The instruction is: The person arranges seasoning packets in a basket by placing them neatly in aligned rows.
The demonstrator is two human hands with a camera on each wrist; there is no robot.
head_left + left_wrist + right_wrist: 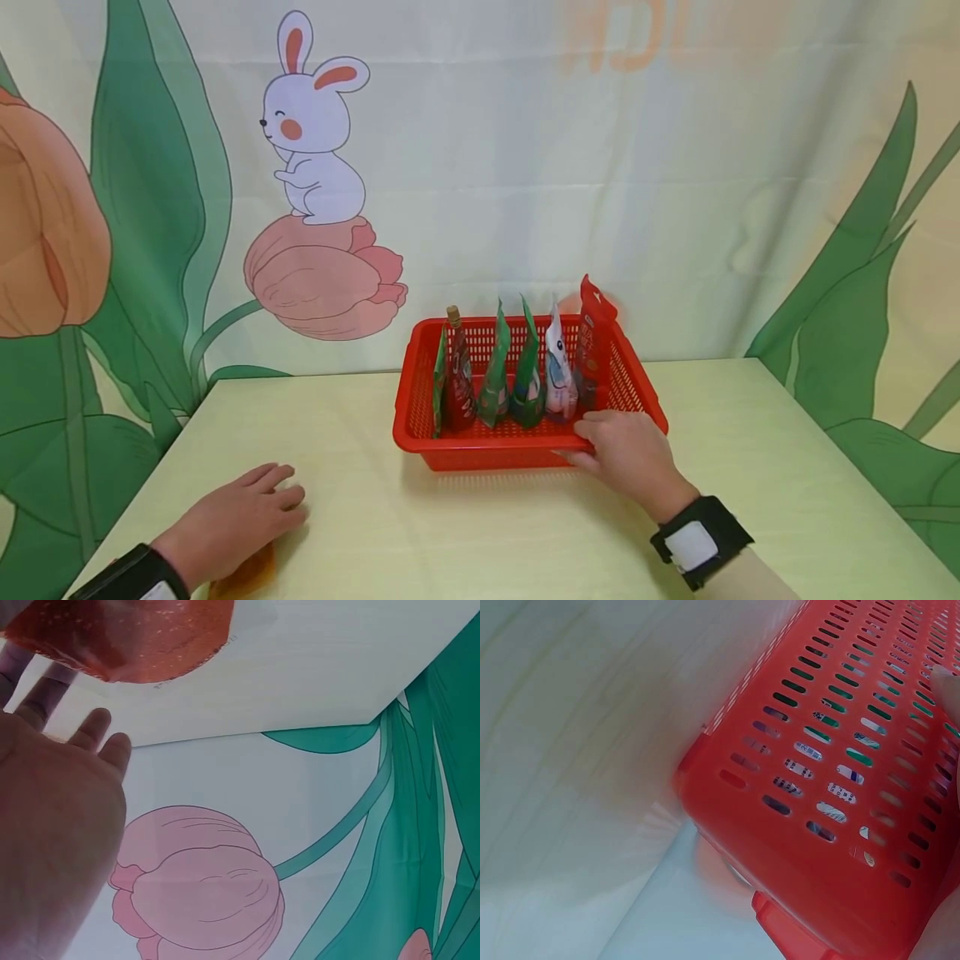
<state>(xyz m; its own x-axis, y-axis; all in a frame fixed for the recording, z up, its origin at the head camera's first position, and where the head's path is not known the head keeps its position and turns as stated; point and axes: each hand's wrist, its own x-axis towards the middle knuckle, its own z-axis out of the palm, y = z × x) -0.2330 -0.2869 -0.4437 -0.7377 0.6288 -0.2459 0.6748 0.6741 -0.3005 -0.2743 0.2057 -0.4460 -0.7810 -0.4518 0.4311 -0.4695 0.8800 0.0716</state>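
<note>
At the lower left, my left hand (236, 517) is back upward over the table, above an orange-brown packet (247, 575). In the left wrist view this packet (142, 637) is shiny orange-red with pale specks. Its edge overlaps two fingertips there; the thumb is hidden, so I cannot tell whether they pinch it. My right hand (633, 458) grips the front rim of a red plastic basket (495, 458), near its right corner. Inside stand a dark red bottle (459, 383), green packets (495, 375), a white packet (557, 375) and a red packet (596, 342), in a row.
A pale yellow table (337, 433) lies under the basket and both hands. Behind its back edge hangs a white cloth (487, 183) printed with a rabbit, tulips and leaves. The basket's slotted wall (825, 750) fills much of the right wrist view.
</note>
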